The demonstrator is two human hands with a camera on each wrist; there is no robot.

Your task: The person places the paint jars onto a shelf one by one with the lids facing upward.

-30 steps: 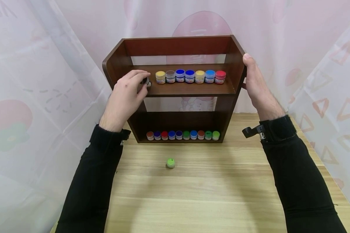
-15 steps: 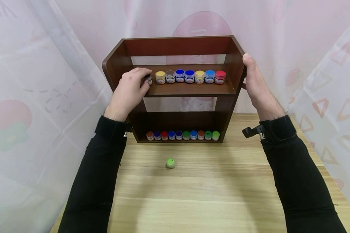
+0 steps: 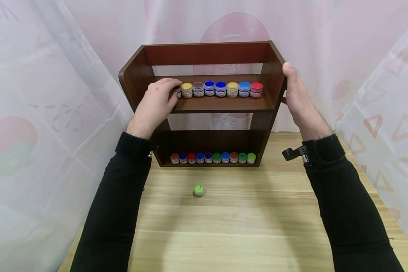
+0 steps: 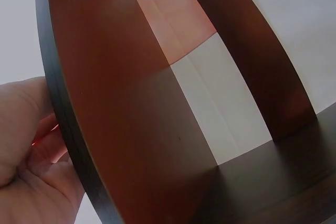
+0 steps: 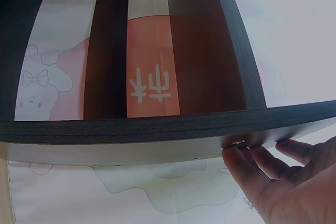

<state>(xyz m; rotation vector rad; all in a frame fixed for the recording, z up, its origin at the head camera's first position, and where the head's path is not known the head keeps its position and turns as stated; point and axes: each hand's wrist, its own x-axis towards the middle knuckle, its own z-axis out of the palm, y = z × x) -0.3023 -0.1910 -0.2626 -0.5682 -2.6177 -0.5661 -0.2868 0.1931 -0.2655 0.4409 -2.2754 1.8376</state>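
In the head view my left hand (image 3: 156, 107) is at the left of the rack's upper shelf, thumb and fingers around a small dark-lidded paint jar (image 3: 178, 93). Most of that jar is behind the fingers; its visible side is right beside a yellow-lidded jar (image 3: 187, 90). The left wrist view has the hand (image 4: 39, 156) past the edge of a brown board (image 4: 126, 103), the jar hidden. My right hand (image 3: 300, 100) rests against the right side of the dark wooden rack (image 3: 207, 53). In the right wrist view its fingertips (image 5: 234, 157) touch the panel's outer face.
More jars with grey, blue, yellow and red lids (image 3: 256, 90) continue the upper row. Several mixed-colour jars (image 3: 217, 158) line the lower shelf. A lime-green-lidded jar (image 3: 198, 190) is on the wooden table (image 3: 231, 226) before the rack. Printed curtains (image 3: 367, 94) surround the table.
My left hand has moved right along the upper shelf, and the dark-lidded jar, tilted at first, is now upright and close against the yellow-lidded one. The right hand stays put.
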